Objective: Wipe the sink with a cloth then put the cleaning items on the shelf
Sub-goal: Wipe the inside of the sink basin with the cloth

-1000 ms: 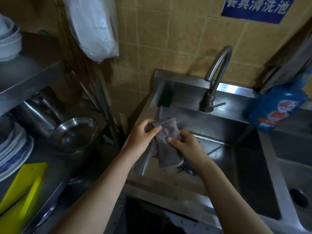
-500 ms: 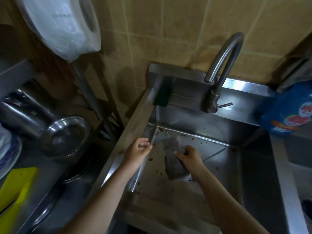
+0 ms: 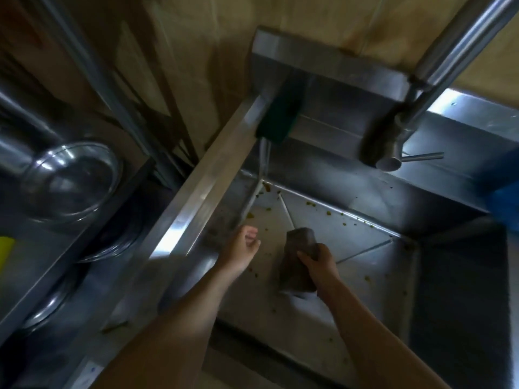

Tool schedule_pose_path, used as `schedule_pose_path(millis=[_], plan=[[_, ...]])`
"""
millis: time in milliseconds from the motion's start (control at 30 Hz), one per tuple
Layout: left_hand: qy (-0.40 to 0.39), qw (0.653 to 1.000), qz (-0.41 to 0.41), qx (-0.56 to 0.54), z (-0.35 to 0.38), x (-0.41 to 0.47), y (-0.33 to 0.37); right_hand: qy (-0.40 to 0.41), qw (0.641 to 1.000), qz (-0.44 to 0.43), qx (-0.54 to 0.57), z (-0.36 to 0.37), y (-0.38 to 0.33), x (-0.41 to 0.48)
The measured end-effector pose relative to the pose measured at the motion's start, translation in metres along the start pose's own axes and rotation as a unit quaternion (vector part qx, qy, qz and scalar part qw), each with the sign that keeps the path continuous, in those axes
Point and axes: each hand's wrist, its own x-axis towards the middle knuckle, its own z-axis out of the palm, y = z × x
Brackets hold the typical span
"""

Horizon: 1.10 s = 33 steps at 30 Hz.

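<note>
A grey cloth (image 3: pixel 302 244) is gripped in the right hand (image 3: pixel 318 262) and held low on the floor of the sink (image 3: pixel 202 192), where small food scraps are scattered. Just beside it, the left hand (image 3: pixel 243 248) is kept over the basin, fingers loosely curled, with nothing in it. Farther back, a dark green sponge (image 3: pixel 280 113) is seen on the sink's rear corner, with the faucet (image 3: pixel 393 141) to its right.

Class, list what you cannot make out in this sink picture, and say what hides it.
Head view:
Faucet: spout end cut off by the top edge.
Blue bottle: mostly cut off by the right edge; label unseen.
Cloth: partly hidden under the right hand.
Yellow item: cut off by the left edge; too little to identify.
</note>
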Motion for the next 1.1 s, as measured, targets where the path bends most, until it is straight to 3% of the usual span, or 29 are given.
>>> schedule_pose_path(millis=[167, 367, 433, 500, 600, 700, 767, 900, 967, 1100], plan=[[0.009, 0.999, -0.003, 0.054, 0.010, 0.024, -0.022, -0.020, 0.998, 0.005, -0.066, 0.024, 0.004, 0.028], [0.043, 0.996, 0.021, 0.078, 0.007, 0.035, -0.038, -0.069, 0.995, 0.011, 0.073, 0.055, -0.008, 0.063], [0.040, 0.997, 0.012, 0.068, 0.007, 0.035, -0.041, -0.056, 0.998, 0.002, 0.021, 0.064, -0.009, 0.071], [0.034, 0.996, 0.015, 0.082, 0.009, 0.036, -0.045, -0.014, 0.995, -0.023, -0.099, 0.068, -0.004, 0.076], [0.016, 0.991, 0.036, 0.132, 0.013, 0.037, -0.048, 0.022, 0.958, -0.092, -0.270, 0.067, 0.011, 0.071], [-0.003, 0.981, 0.050, 0.188, 0.020, 0.040, -0.050, 0.023, 0.920, -0.170, -0.352, 0.067, 0.020, 0.071], [-0.021, 0.974, 0.062, 0.216, 0.026, 0.043, -0.052, -0.010, 0.892, -0.205, -0.403, 0.069, 0.022, 0.077], [-0.026, 0.966, 0.063, 0.249, 0.038, 0.047, -0.060, -0.099, 0.790, -0.255, -0.549, 0.085, 0.029, 0.089], [-0.014, 0.963, 0.058, 0.264, 0.045, 0.048, -0.063, -0.113, 0.778, -0.250, -0.565, 0.097, 0.032, 0.092], [0.014, 0.957, 0.028, 0.289, 0.052, 0.052, -0.068, -0.114, 0.804, -0.265, -0.519, 0.111, 0.033, 0.099]])
